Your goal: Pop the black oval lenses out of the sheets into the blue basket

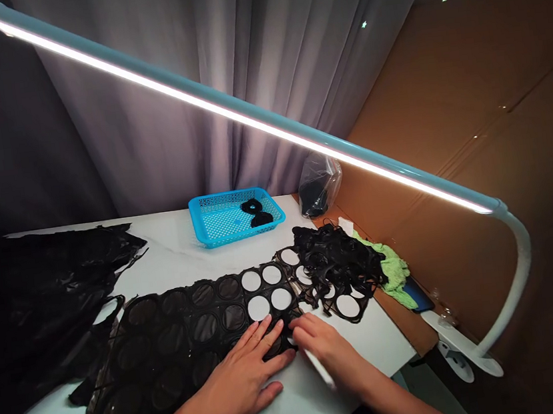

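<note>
A black sheet [188, 320] patterned with rows of circles lies on the table. Several circles near its right end show white, while the others are covered in black film. My left hand [248, 365] rests flat on the sheet's front right part, fingers spread. Close beside it, my right hand [323, 342] grips a slim white pen-like tool [319, 366], its rear end sloping down toward me. The tool's tip is hidden by the fingers, near a partly white circle at the sheet's edge.
A tangle of black scraps [340, 256] lies right of the sheet, beside a green cloth [392, 270]. Behind stands a blue basket [198, 226] with black pieces inside. Black film [42, 309] covers the left side. A lit lamp [245, 113] spans above; a clear bag [321, 184] stands behind.
</note>
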Demonstrator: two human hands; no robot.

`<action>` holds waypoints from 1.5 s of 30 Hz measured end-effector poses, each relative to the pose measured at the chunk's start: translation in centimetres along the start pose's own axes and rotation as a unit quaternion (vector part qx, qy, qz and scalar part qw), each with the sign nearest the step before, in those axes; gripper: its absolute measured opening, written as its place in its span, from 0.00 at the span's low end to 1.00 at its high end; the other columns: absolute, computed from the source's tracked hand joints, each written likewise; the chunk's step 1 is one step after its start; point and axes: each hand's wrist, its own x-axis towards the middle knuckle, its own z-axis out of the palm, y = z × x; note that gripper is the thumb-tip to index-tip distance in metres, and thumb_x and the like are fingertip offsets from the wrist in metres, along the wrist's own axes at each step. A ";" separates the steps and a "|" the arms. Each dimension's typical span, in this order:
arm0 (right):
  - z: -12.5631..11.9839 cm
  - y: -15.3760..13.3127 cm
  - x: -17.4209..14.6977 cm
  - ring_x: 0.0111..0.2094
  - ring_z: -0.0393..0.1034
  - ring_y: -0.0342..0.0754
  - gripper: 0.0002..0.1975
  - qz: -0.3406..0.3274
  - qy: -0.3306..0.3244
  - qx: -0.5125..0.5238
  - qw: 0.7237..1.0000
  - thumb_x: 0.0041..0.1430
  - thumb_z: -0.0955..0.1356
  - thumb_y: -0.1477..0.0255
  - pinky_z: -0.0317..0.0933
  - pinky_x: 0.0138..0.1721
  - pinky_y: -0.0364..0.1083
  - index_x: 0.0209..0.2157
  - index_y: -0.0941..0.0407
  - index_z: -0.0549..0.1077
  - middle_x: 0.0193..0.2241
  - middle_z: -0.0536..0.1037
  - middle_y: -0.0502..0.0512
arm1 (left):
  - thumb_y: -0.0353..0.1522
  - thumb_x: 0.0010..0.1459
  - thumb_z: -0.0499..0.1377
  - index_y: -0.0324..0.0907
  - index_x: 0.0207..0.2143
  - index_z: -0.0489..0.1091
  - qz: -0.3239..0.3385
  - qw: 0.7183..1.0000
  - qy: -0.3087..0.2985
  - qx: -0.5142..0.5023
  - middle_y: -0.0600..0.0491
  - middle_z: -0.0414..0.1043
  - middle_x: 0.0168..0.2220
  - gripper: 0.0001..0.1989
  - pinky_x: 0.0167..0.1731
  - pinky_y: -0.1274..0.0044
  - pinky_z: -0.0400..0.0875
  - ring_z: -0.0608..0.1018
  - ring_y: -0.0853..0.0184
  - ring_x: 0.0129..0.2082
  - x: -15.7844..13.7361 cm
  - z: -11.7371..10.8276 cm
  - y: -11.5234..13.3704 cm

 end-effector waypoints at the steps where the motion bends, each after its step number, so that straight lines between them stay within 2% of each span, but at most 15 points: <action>1: 0.0 0.4 0.0 0.40 0.68 0.52 0.07 0.028 0.032 0.022 0.999 0.63 0.62 0.78 0.63 0.41 0.48 0.38 0.54 0.69 0.38 0.75 0.57 | 0.31 0.60 0.61 0.56 0.64 0.56 0.001 1.000 0.000 0.002 0.54 0.38 0.70 0.32 0.63 0.56 0.50 0.48 0.50 0.68 0.0 0.0 0.0; 4: -0.7 2.0 0.4 0.34 0.70 0.49 0.08 0.127 0.118 0.085 0.981 0.66 0.61 0.73 0.63 0.36 0.45 0.39 0.54 0.71 0.33 0.75 0.54 | 0.30 0.59 0.61 0.55 0.63 0.57 -0.003 1.000 -0.010 0.012 0.54 0.38 0.70 0.31 0.62 0.56 0.51 0.49 0.49 0.67 -0.1 -0.2 0.1; 7: -2.6 3.8 0.4 0.30 0.69 0.48 0.10 0.192 0.193 0.105 0.956 0.65 0.62 0.67 0.62 0.31 0.44 0.36 0.55 0.72 0.30 0.75 0.53 | 0.30 0.60 0.61 0.55 0.63 0.58 -0.005 1.000 -0.012 0.016 0.54 0.38 0.70 0.31 0.62 0.56 0.52 0.49 0.48 0.67 -0.1 -0.3 0.2; 10: -5.4 5.6 0.2 0.30 0.68 0.49 0.13 0.235 0.287 0.067 0.926 0.64 0.61 0.63 0.61 0.31 0.45 0.35 0.56 0.72 0.30 0.76 0.55 | 0.30 0.62 0.59 0.55 0.64 0.57 -0.001 1.000 -0.006 0.014 0.56 0.39 0.70 0.29 0.63 0.56 0.50 0.47 0.49 0.68 0.0 -0.4 0.2; 13: -7.7 7.1 0.2 0.33 0.69 0.50 0.13 0.241 0.370 -0.003 0.897 0.64 0.61 0.62 0.62 0.35 0.46 0.35 0.56 0.72 0.34 0.77 0.57 | 0.30 0.61 0.59 0.54 0.65 0.55 -0.003 1.000 -0.031 0.002 0.55 0.43 0.70 0.31 0.63 0.52 0.47 0.43 0.47 0.68 0.3 -0.7 0.9; 14: -8.1 7.5 0.3 0.34 0.70 0.51 0.13 0.231 0.374 -0.021 0.898 0.64 0.61 0.63 0.62 0.37 0.47 0.35 0.56 0.72 0.35 0.77 0.58 | 0.30 0.60 0.59 0.54 0.66 0.53 0.003 0.999 -0.045 -0.010 0.55 0.46 0.69 0.33 0.62 0.50 0.44 0.42 0.47 0.68 0.4 -1.0 1.3; 16: -8.2 8.1 0.6 0.35 0.71 0.50 0.12 0.207 0.326 -0.031 0.922 0.63 0.62 0.64 0.63 0.37 0.46 0.34 0.56 0.72 0.35 0.78 0.57 | 0.31 0.61 0.59 0.54 0.68 0.48 0.032 0.995 -0.079 -0.053 0.55 0.51 0.67 0.36 0.63 0.49 0.40 0.44 0.49 0.68 0.6 -1.9 2.4; 18: -7.6 8.5 1.0 0.32 0.71 0.49 0.12 0.193 0.248 -0.015 0.949 0.63 0.62 0.64 0.63 0.34 0.45 0.33 0.55 0.72 0.32 0.78 0.56 | 0.31 0.62 0.58 0.55 0.68 0.44 0.065 0.986 -0.110 -0.103 0.56 0.56 0.66 0.37 0.64 0.53 0.39 0.48 0.55 0.68 0.5 -2.9 3.3; 20: -7.0 8.8 1.3 0.29 0.70 0.48 0.12 0.195 0.218 -0.006 0.956 0.63 0.62 0.64 0.62 0.32 0.44 0.32 0.56 0.72 0.30 0.78 0.54 | 0.32 0.64 0.58 0.55 0.68 0.45 0.077 0.980 -0.124 -0.137 0.57 0.57 0.65 0.35 0.65 0.57 0.41 0.51 0.58 0.67 0.2 -3.7 3.8; 26: -7.4 9.5 1.0 0.32 0.69 0.48 0.13 0.225 0.277 -0.003 0.934 0.64 0.61 0.65 0.61 0.36 0.45 0.32 0.56 0.72 0.31 0.77 0.54 | 0.33 0.64 0.57 0.56 0.61 0.61 0.013 0.986 -0.072 -0.148 0.56 0.62 0.63 0.23 0.63 0.63 0.55 0.59 0.59 0.65 0.3 -4.3 1.9; 30: -7.9 9.5 0.4 0.36 0.68 0.50 0.13 0.216 0.339 -0.024 0.915 0.64 0.61 0.65 0.60 0.40 0.47 0.27 0.55 0.68 0.33 0.74 0.55 | 0.31 0.64 0.56 0.53 0.56 0.67 -0.026 0.981 -0.062 -0.184 0.54 0.65 0.60 0.19 0.59 0.68 0.61 0.65 0.60 0.62 1.8 -4.6 0.6; 35: -6.8 8.6 -0.5 0.40 0.68 0.50 0.12 0.191 0.343 -0.003 0.920 0.62 0.62 0.70 0.59 0.43 0.48 0.24 0.54 0.63 0.37 0.73 0.56 | 0.29 0.63 0.54 0.48 0.51 0.69 -0.026 0.974 -0.018 -0.224 0.53 0.72 0.51 0.15 0.52 0.72 0.67 0.74 0.63 0.50 4.9 -4.8 -0.3; 39: -6.2 9.3 -0.6 0.44 0.68 0.52 0.12 0.198 0.343 0.014 0.918 0.62 0.63 0.69 0.59 0.46 0.49 0.24 0.53 0.63 0.41 0.75 0.57 | 0.28 0.61 0.54 0.46 0.43 0.73 -0.034 0.974 0.029 -0.222 0.53 0.75 0.41 0.11 0.44 0.75 0.68 0.76 0.65 0.41 8.9 -4.7 -1.3; 42: -6.6 10.6 0.1 0.48 0.66 0.54 0.12 0.202 0.354 0.014 0.913 0.62 0.63 0.69 0.57 0.49 0.52 0.24 0.53 0.63 0.46 0.75 0.58 | 0.27 0.58 0.54 0.45 0.40 0.74 -0.037 0.976 0.061 -0.205 0.53 0.74 0.39 0.11 0.42 0.74 0.68 0.75 0.64 0.40 12.7 -4.5 -1.8; 45: -7.0 11.4 1.1 0.47 0.66 0.55 0.12 0.201 0.341 0.010 0.918 0.61 0.63 0.69 0.56 0.49 0.54 0.23 0.53 0.63 0.44 0.76 0.57 | 0.26 0.56 0.54 0.45 0.39 0.74 -0.037 0.976 0.089 -0.193 0.53 0.74 0.38 0.12 0.43 0.73 0.67 0.75 0.63 0.40 16.3 -3.9 -2.1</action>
